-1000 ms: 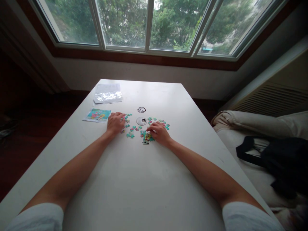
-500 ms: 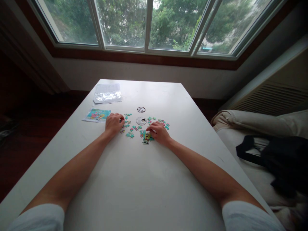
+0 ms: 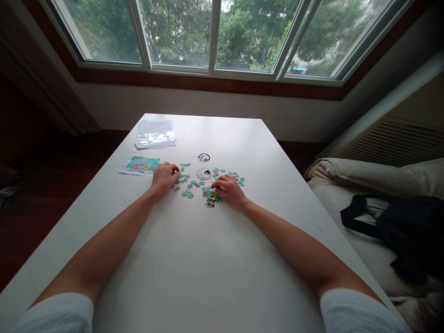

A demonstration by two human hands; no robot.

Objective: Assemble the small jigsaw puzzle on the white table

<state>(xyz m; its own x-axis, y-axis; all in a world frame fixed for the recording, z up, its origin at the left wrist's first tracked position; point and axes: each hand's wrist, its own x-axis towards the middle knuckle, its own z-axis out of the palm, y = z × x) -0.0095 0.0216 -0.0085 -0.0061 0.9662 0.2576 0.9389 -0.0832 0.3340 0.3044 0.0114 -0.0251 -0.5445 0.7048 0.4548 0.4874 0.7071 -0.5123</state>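
Observation:
My left hand [image 3: 164,179] rests at the left edge of several loose jigsaw puzzle pieces [image 3: 188,195]. Its fingers curl in towards the thumb; whatever is between the fingertips is too small to make out. My right hand [image 3: 230,189] lies over the right side of a partly joined jigsaw puzzle [image 3: 210,199] with a yellow cartoon figure. Its fingers are loosely bent and apart, the tips at the puzzle's upper edge, and part of the puzzle is hidden under the hand. More teal and pink puzzle pieces [image 3: 239,179] lie beyond the right hand.
On the white table [image 3: 208,263] are a round silvery lid [image 3: 203,174] and a smaller round object [image 3: 204,157]. A colourful picture sheet [image 3: 141,165] lies left of my left hand, with a clear plastic packet [image 3: 155,135] behind it. A dark bag [image 3: 409,231] is on the sofa to the right.
Hardly anything differs. My left hand's fingers have shifted very slightly, while my right hand stays on the puzzle.

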